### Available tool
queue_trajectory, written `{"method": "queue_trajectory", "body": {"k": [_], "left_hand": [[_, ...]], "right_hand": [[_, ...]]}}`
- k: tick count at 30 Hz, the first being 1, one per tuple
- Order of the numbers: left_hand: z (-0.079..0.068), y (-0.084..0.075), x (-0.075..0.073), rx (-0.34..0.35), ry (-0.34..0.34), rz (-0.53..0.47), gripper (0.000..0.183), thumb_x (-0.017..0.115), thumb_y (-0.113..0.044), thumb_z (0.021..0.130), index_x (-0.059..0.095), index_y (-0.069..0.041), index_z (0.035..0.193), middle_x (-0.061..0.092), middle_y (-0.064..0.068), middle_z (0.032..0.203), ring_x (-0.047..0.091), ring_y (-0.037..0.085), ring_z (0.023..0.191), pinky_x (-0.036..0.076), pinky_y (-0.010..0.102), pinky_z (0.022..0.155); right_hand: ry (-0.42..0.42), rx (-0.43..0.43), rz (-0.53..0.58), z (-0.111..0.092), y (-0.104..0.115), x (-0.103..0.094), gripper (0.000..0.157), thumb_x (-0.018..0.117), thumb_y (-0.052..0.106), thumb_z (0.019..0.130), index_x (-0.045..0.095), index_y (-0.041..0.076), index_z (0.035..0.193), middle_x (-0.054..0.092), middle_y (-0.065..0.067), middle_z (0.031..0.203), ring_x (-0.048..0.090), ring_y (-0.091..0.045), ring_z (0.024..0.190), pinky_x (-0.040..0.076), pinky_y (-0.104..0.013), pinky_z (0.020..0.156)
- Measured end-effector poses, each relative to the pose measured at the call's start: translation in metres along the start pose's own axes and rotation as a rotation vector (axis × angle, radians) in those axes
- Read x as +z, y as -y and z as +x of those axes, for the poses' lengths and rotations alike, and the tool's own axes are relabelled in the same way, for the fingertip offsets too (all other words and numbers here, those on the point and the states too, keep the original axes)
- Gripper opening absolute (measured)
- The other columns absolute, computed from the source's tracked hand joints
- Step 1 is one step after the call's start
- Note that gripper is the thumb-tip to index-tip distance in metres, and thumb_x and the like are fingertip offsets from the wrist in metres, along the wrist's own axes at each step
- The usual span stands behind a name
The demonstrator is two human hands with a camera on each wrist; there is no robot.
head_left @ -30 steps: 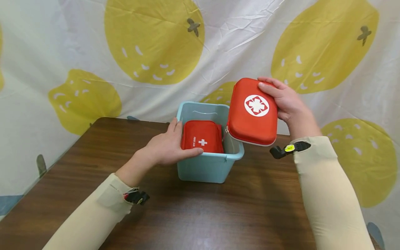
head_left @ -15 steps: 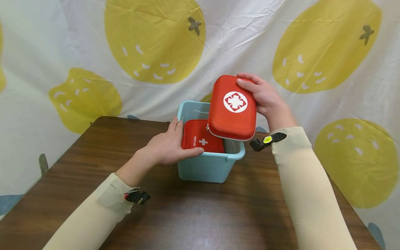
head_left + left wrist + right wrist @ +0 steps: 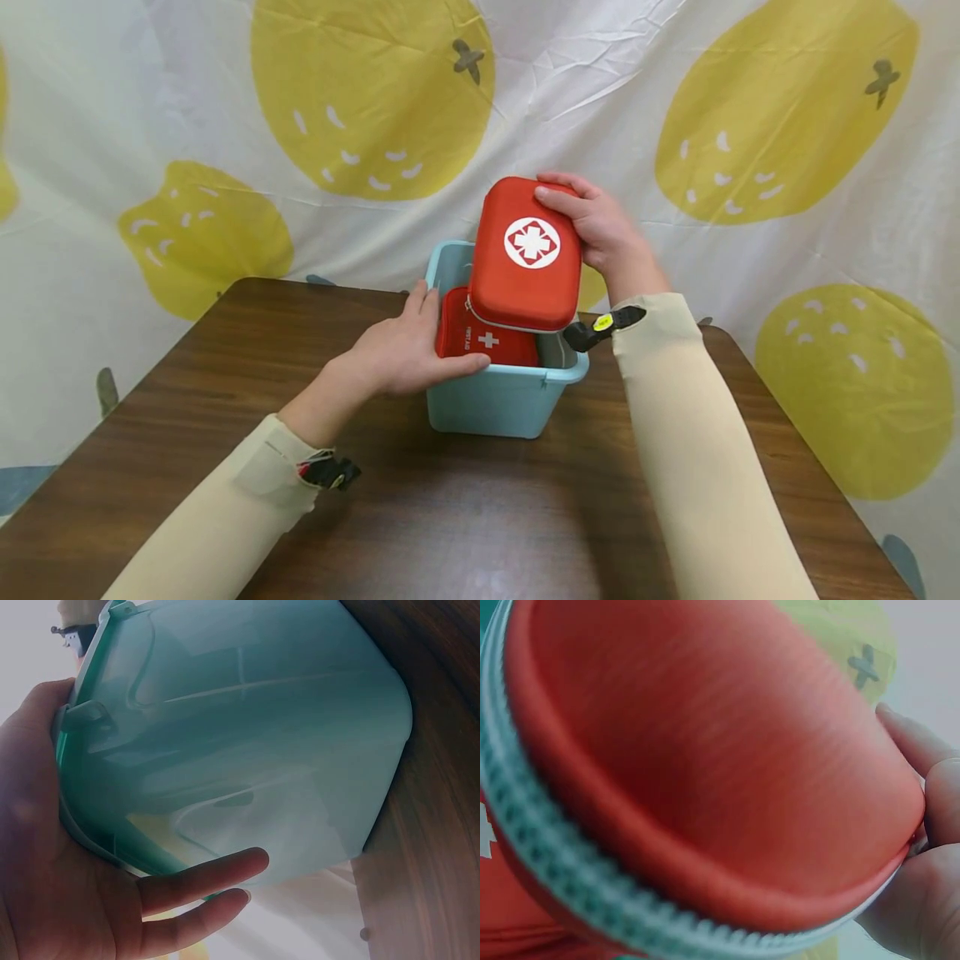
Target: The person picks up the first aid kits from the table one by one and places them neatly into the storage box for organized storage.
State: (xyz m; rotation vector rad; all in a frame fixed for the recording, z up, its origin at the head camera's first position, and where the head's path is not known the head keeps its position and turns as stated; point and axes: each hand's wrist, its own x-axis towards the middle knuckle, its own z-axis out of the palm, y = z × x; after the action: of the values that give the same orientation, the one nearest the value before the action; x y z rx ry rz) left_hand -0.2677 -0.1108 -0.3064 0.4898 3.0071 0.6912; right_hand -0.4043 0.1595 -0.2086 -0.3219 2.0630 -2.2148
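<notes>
My right hand (image 3: 600, 229) grips the upper right edge of a red zippered first-aid case (image 3: 517, 292) with a white cross emblem. The case is tilted above a light blue plastic bin (image 3: 483, 408). In the right wrist view, the first-aid case (image 3: 727, 750) fills most of the picture, with fingers (image 3: 919, 742) at its right edge. Inside the bin lies a red first-aid pouch (image 3: 487, 352), partly hidden by the case. Against the bin's near left corner rests my left hand (image 3: 397, 354), thumb along the front rim. Two of its fingers lie straight along the bin's outside (image 3: 247, 750).
The bin stands on a dark brown wooden table (image 3: 480, 517). Behind it hangs a white cloth (image 3: 555, 100) with large yellow lemon prints. A strap with a small black camera (image 3: 600, 329) sits on the right wrist.
My right hand has carried the first-aid case leftward, from the bin's right side to over it; the case now covers more of the pouch. The left hand has stayed in place.
</notes>
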Motion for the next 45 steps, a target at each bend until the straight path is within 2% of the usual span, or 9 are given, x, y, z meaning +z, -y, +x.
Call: {"method": "queue_trajectory", "body": {"k": [5,15,23,34,38,45], "left_hand": [[0.000,0.001,0.000,0.002,-0.003,-0.001,0.128,0.063,-0.086,0.087,0.015,-0.006,0.174,0.014,0.015,0.182,0.067,0.037,0.127,0.063,0.053,0.099],[0.000,0.001,0.000,-0.001,-0.002,0.013,0.130,0.061,-0.088,0.087,0.015,-0.004,0.175,0.012,0.015,0.184,0.069,0.039,0.129,0.061,0.054,0.102],[-0.001,0.000,-0.001,0.001,0.007,0.016,0.131,0.060,-0.088,0.088,0.013,-0.003,0.175,0.010,0.016,0.184,0.067,0.039,0.132,0.060,0.055,0.105],[-0.003,0.001,-0.001,0.005,-0.003,0.015,0.131,0.059,-0.090,0.088,0.012,-0.003,0.175,0.011,0.015,0.184,0.071,0.039,0.123,0.061,0.053,0.101],[-0.003,0.001,-0.001,0.008,-0.007,0.019,0.132,0.058,-0.090,0.087,0.013,-0.003,0.175,0.011,0.016,0.184,0.071,0.040,0.124,0.060,0.053,0.102],[-0.001,0.000,0.000,0.000,0.004,0.034,0.132,0.057,-0.090,0.088,0.012,-0.001,0.175,0.008,0.018,0.184,0.067,0.044,0.133,0.058,0.056,0.107]], "right_hand": [[-0.011,0.001,-0.013,0.007,-0.006,0.011,0.052,0.079,0.019,0.101,0.065,0.016,0.151,0.076,-0.003,0.106,0.075,-0.017,0.082,0.065,-0.028,0.073],[0.033,0.017,-0.035,0.015,-0.016,0.025,0.056,0.077,0.018,0.103,0.061,0.015,0.156,0.076,-0.001,0.106,0.075,-0.015,0.082,0.063,-0.027,0.074],[0.027,0.034,-0.062,0.019,-0.024,0.031,0.055,0.080,0.017,0.100,0.064,0.014,0.153,0.078,0.001,0.097,0.074,-0.014,0.078,0.062,-0.026,0.072],[0.050,0.049,-0.085,0.019,-0.036,0.034,0.050,0.078,0.018,0.102,0.065,0.015,0.151,0.078,0.001,0.096,0.074,-0.015,0.077,0.063,-0.026,0.071],[0.060,0.061,-0.125,0.019,-0.040,0.033,0.053,0.077,0.019,0.103,0.063,0.014,0.154,0.077,0.000,0.099,0.073,-0.016,0.077,0.063,-0.027,0.071],[0.104,0.129,-0.244,0.018,-0.045,0.031,0.053,0.076,0.019,0.104,0.062,0.015,0.155,0.076,0.001,0.105,0.073,-0.018,0.084,0.063,-0.028,0.075]]}}
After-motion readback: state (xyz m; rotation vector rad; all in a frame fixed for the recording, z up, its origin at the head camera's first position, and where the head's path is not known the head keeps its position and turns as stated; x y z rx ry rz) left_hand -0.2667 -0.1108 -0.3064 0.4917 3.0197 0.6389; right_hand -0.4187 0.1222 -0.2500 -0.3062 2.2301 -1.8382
